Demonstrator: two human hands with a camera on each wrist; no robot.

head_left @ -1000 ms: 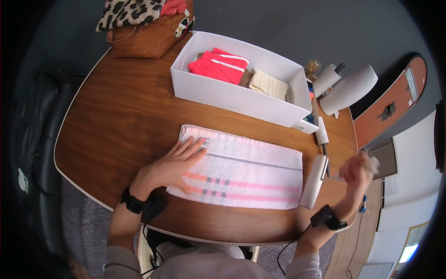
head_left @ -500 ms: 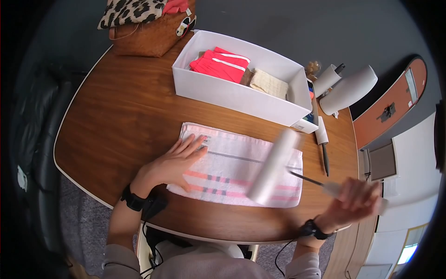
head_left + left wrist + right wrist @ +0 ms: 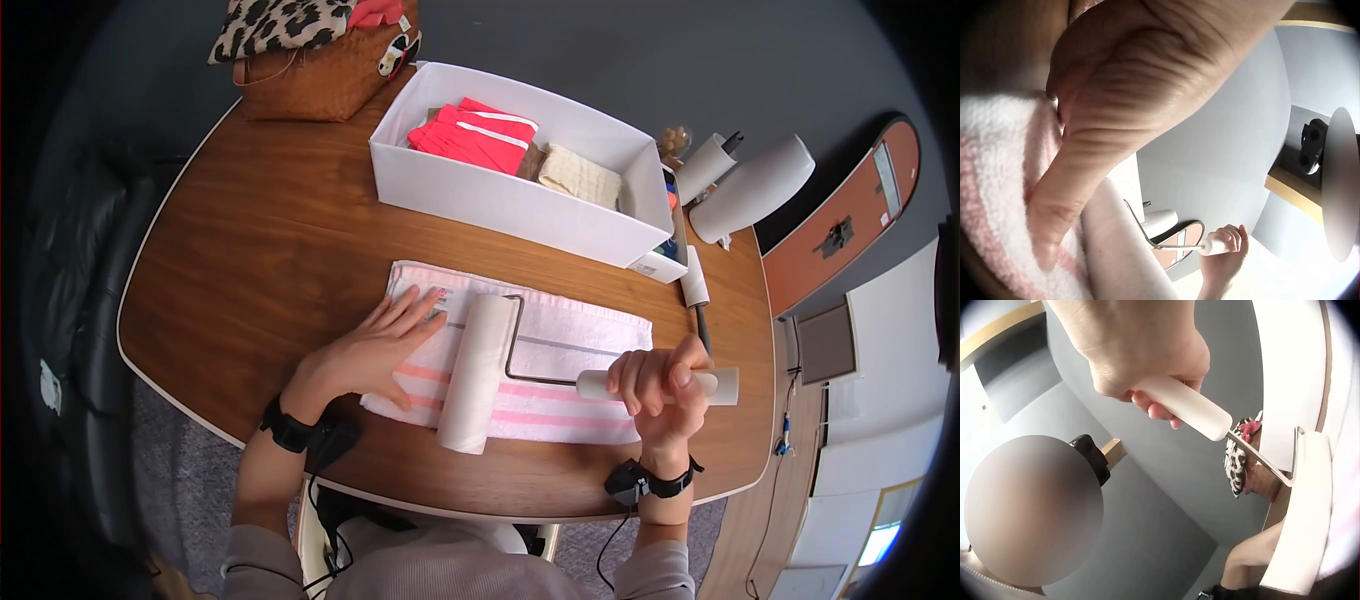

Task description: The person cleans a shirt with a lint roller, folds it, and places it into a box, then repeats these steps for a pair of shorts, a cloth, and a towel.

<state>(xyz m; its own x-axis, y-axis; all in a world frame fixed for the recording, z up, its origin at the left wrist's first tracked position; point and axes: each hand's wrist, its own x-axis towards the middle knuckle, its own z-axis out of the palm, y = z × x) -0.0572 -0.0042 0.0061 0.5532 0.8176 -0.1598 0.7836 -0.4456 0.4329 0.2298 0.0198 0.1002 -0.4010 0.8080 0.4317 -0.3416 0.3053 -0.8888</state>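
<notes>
A folded white towel with pink and grey stripes (image 3: 570,330) lies flat on the wooden table. On its left end rests my left hand (image 3: 365,355), fingers spread and straight; the left wrist view shows the thumb (image 3: 1054,225) pressed on the terry cloth (image 3: 997,169). My right hand (image 3: 665,390) grips the white handle (image 3: 722,386) of a lint roller, fingers curled round it. The wide white roller (image 3: 475,375) lies across the towel, just right of my left hand. In the right wrist view the hand (image 3: 1147,356) holds the handle (image 3: 1191,409), with the roller (image 3: 1304,519) against the towel.
Behind the towel stands a white box (image 3: 510,205) with red and cream folded cloths. A second, smaller roller (image 3: 694,278) lies at the right, near a small tray (image 3: 660,268) and a white vase-like object (image 3: 755,190). A brown bag (image 3: 320,85) is at the back left.
My right hand has swung the lint roller from the towel's right side leftward onto the towel, near my left hand. The left hand stays in place.
</notes>
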